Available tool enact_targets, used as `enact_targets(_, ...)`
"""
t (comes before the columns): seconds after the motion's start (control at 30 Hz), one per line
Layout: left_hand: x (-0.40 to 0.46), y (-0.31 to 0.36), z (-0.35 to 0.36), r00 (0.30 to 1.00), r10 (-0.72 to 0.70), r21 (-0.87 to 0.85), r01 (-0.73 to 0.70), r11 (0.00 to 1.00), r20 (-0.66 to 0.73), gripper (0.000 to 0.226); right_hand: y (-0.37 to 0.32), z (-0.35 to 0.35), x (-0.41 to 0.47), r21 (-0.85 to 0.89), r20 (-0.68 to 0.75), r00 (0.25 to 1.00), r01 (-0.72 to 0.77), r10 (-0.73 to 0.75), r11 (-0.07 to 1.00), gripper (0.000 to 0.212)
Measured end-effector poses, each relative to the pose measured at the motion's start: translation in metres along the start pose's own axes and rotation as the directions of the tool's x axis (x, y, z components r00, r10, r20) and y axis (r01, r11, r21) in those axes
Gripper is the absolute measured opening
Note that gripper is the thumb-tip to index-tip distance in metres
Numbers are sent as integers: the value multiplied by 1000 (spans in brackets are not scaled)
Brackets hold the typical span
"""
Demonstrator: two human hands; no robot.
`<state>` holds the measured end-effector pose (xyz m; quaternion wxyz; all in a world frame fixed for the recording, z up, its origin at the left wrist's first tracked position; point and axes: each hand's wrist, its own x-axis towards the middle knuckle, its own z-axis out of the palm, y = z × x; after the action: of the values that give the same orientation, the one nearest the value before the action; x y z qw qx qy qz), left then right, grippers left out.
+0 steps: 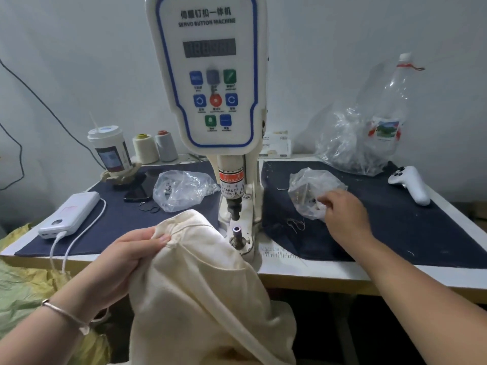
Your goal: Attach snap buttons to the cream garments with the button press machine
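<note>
The white button press machine [210, 75] stands at the table's middle, its lower die [236, 231] bare under the raised punch. A cream garment [200, 285] hangs over the table's front edge just left of the die. My left hand [126, 254] grips a bunched fold of it near its top. My right hand [342, 212] reaches into a small clear bag of snap parts [305, 185] right of the machine, fingers curled at the bag's mouth. Whether they hold a snap is hidden.
A second clear bag [181, 191] lies left of the machine, beside a power bank [71, 214] with a white cable, a phone, a cup [110, 148] and thread cones [155, 147]. At the right back stand a large plastic bag, a bottle [390, 109] and a white controller [408, 184].
</note>
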<state>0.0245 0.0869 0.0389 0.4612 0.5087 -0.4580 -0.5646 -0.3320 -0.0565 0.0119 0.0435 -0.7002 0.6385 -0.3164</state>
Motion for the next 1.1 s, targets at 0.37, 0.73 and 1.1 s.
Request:
enact_targets(0.37,71,-18,1,976,10,268,50,962,-217,12,-7,29,49,-194,328,912,-187,244,963,17)
enact_targets(0.73,81,-33,-7,965,19,146,20,989,-261,34,8,48,43,-87,76,973,-210,217,974,35)
enact_targets(1.1,85,-39,-8,949,79,229,-8,973,-304,29,9,46,42,-22,136,973,-187,188,982,13)
